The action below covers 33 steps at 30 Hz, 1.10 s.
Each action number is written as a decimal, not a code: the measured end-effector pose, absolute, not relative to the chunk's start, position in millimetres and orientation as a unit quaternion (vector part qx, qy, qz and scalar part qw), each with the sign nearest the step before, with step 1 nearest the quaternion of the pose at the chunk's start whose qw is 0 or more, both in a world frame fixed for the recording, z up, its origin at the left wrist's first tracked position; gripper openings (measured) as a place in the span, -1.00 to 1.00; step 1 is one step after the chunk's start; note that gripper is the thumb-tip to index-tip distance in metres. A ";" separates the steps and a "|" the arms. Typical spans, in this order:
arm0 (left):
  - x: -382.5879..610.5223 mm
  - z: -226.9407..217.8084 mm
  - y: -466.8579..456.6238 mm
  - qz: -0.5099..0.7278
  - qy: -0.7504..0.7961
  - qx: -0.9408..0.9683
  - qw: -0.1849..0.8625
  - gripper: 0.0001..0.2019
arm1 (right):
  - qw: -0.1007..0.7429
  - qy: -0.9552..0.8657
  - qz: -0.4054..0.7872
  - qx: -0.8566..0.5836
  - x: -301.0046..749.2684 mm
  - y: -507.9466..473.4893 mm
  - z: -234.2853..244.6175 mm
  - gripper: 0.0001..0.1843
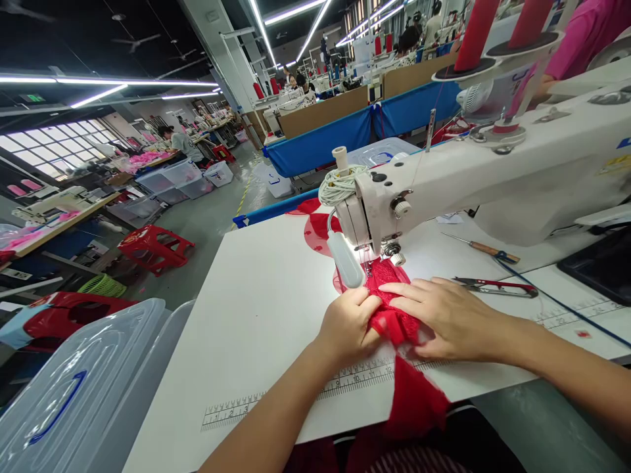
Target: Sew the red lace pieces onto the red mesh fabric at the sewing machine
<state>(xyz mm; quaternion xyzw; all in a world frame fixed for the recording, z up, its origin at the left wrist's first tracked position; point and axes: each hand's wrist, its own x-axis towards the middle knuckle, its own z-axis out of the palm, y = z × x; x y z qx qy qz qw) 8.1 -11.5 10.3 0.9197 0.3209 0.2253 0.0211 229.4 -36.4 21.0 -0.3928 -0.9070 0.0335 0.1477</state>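
Observation:
Red lace fabric lies under the needle of a white sewing machine, and part of it hangs over the table's front edge. My left hand pinches the fabric's left edge between thumb and fingers, just in front of the needle. Flat on the right part of the fabric rests my right hand, its fingers stretched toward the needle and its thumb lower down. A lit lamp hangs beside the needle, left of it. Behind the machine head, sheer red pieces lie on the white table.
Red-handled thread snips and a wooden-handled awl lie right of my right hand. A printed ruler runs along the front edge. Lidded plastic bins stand at the left. Red thread cones top the machine. Other people work farther off.

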 end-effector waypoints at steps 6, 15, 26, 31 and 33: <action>9.9 12.6 -12.4 0.246 0.348 0.897 0.122 -0.25 | 0.222 -0.863 0.052 -0.452 219.5 -10.9 16.6 -0.83; 13.0 11.6 -17.4 0.234 0.303 0.923 0.036 -0.44 | 0.210 -0.887 0.183 -0.369 226.8 -3.0 12.5 -0.68; 1.1 13.2 -11.4 0.183 0.334 0.918 -0.114 -0.72 | 0.265 -0.886 0.105 -0.365 221.5 -5.1 3.3 -0.76; -2.5 17.0 2.7 0.227 0.318 0.904 0.175 -0.83 | 0.292 -0.866 0.147 -0.378 214.1 -4.3 8.3 -0.78; -2.1 17.9 7.1 0.233 0.380 0.835 0.322 -0.81 | 0.341 -0.817 0.216 -0.411 210.5 -2.6 8.9 -0.73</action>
